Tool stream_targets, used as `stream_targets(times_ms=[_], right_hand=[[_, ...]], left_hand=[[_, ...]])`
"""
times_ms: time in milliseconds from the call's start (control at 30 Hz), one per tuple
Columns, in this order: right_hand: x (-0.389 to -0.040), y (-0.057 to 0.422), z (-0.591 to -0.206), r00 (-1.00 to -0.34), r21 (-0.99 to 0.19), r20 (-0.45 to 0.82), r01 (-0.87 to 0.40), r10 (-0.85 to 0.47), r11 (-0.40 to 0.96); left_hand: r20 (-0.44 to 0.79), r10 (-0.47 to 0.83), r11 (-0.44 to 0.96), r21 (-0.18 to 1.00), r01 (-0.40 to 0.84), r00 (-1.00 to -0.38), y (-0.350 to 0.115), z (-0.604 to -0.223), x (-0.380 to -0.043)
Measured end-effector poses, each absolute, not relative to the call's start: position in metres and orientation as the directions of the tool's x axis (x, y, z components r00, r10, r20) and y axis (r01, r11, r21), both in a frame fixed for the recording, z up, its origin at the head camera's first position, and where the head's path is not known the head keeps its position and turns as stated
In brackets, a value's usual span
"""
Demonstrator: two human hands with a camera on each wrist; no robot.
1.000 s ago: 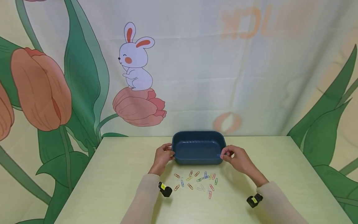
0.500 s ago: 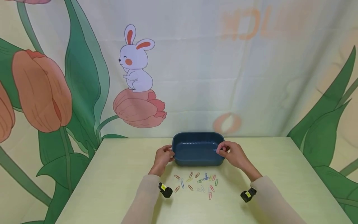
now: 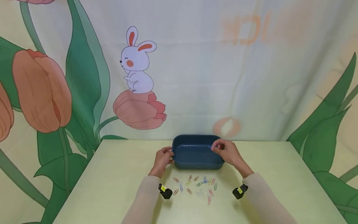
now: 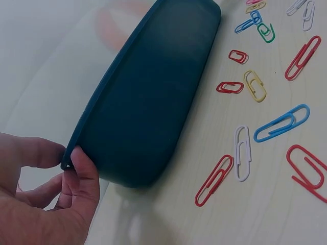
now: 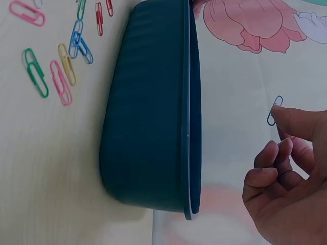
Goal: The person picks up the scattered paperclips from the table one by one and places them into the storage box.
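A dark blue rectangular tub stands near the back of the table. My left hand pinches the tub's rim at its left end; the left wrist view shows thumb and fingers on either side of the rim. In my right hand, thumb and forefinger pinch a blue paper clip, held above the right part of the tub's opening. In front of the tub lie several loose paper clips, among them a red one, a blue one, a white one and a green one.
The pale tabletop ends at a hanging cloth printed with flowers and a rabbit, close behind the tub. Each wrist bears a small black camera, like the right one.
My right hand has moved left and away from me with the blue paper clip, from the tub's right front corner to over its opening. My left hand keeps its hold on the rim.
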State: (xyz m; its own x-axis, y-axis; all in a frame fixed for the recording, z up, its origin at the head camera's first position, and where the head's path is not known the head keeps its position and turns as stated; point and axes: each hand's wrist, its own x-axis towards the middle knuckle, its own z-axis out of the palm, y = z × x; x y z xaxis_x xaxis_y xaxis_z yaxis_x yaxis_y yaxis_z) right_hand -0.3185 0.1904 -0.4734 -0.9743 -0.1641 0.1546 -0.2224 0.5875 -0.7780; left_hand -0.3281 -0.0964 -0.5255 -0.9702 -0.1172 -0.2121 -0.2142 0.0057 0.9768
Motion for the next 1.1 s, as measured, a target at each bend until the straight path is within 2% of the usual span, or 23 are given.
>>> stream_targets(times_ms=[400,800,1100], right_hand=[[-0.334,0.176,-0.475,-0.979,-0.822,0.161,-0.203,-0.126,0.533],[-0.34,0.174,-0.48,-0.988,-0.814,0.098,-0.149,-0.121,0.561],[-0.351,0.161,-0.475,-0.984,-0.821,0.059,-0.145,-0.17,0.553]], left_hand=[[-0.21,-0.114,0.004,0.977,-0.212,-0.971,-0.097,-0.523,-0.329],[-0.216,-0.115,-0.013,0.976,-0.216,-0.97,-0.09,-0.525,-0.326],[-0.227,-0.13,-0.006,0.974,-0.228,-0.965,-0.097,-0.525,-0.325]])
